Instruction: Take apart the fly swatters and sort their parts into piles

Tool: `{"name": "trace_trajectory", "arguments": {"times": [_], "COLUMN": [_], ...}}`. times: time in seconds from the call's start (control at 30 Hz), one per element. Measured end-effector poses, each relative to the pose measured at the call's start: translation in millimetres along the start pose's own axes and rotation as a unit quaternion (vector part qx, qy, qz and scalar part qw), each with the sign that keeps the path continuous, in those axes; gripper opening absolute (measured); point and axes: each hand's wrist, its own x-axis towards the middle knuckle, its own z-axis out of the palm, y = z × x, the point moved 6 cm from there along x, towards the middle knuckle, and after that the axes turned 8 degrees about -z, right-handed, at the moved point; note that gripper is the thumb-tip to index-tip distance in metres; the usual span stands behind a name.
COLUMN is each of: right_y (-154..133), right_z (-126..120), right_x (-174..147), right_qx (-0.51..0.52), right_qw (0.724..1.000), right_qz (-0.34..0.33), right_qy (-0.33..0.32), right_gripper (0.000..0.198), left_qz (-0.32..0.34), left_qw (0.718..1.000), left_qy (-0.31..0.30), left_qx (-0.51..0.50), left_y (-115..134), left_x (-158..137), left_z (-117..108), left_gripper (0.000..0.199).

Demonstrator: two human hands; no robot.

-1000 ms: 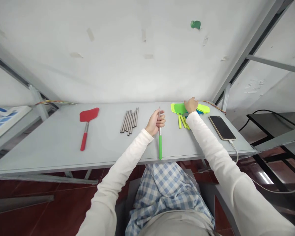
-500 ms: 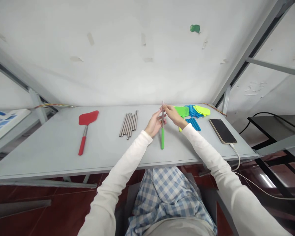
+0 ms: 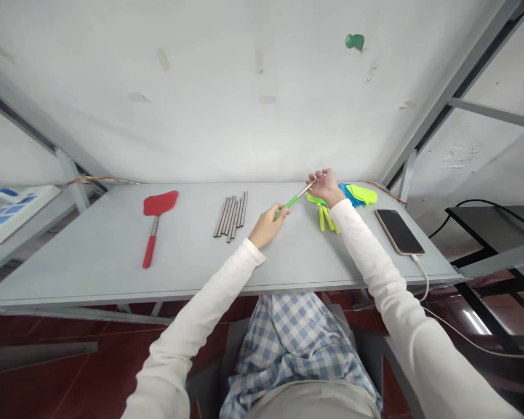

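Note:
My left hand [image 3: 267,226] is closed around the green grip of a fly swatter handle [image 3: 293,201]. Its metal rod slants up and to the right, lifted over the table. At the rod's far end is my right hand [image 3: 324,187], palm partly turned up, its curled fingers around the tip. Behind and below the right hand lie green swatter heads [image 3: 317,199], partly covered by it. Several yellow-green grips [image 3: 327,219] rest just below. Blue and yellow swatter heads [image 3: 361,194] lie to the right of the wrist.
Several metal rods [image 3: 230,216] lie side by side left of my hands. Farther left is a red fly swatter [image 3: 159,203]. A phone [image 3: 399,231] with a white cable [image 3: 422,276] sits at the right on the grey table [image 3: 91,256]. A white wall stands behind.
The handle has gone from near upright to slanting up rightward. My left hand has moved down to its green grip; my right hand has shifted right and turned over. Blue grips are now hidden.

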Motion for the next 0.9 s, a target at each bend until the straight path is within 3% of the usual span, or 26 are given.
{"name": "trace_trajectory", "arguments": {"times": [0.13, 0.33, 0.4, 0.5, 0.63, 0.7, 0.8, 0.9], "right_y": [14, 27, 29, 29, 18, 13, 8, 8], "right_z": [-2, -15, -20, -16, 0, 7, 21, 38], "right_x": [-14, -38, -45, -52, -53, -54, -57, -61], "right_qx": [0.042, 0.086, 0.098, 0.115, 0.143, 0.134, 0.111, 0.109], "right_qw": [0.994, 0.990, 0.989, 0.988, 0.989, 0.991, 0.993, 0.989], "right_qz": [-0.038, -0.013, 0.031, 0.078, 0.023, -0.010, -0.015, 0.003], "right_qy": [0.090, 0.111, 0.108, 0.072, 0.033, 0.017, -0.044, -0.103], "right_gripper": [0.034, 0.038, 0.041, 0.044, 0.043, 0.046, 0.047, 0.047], "left_qz": [0.043, 0.064, 0.050, 0.036, 0.030, 0.024, -0.051, -0.156], "left_qw": [0.998, 0.991, 0.986, 0.973, 0.969, 0.982, 0.984, 0.911], "left_qy": [0.018, 0.025, 0.018, 0.057, 0.064, 0.006, -0.171, -0.331], "left_qx": [0.052, 0.118, 0.156, 0.221, 0.238, 0.190, 0.018, -0.192], "left_y": [18, 25, 16, 3, -3, -1, 0, 6], "left_x": [-2, 10, 14, 15, 8, 4, -4, -12], "left_z": [11, 9, 10, 15, 28, 32, 37, 40], "left_gripper": [0.018, 0.029, 0.023, 0.013, 0.015, 0.022, 0.037, 0.042]}}
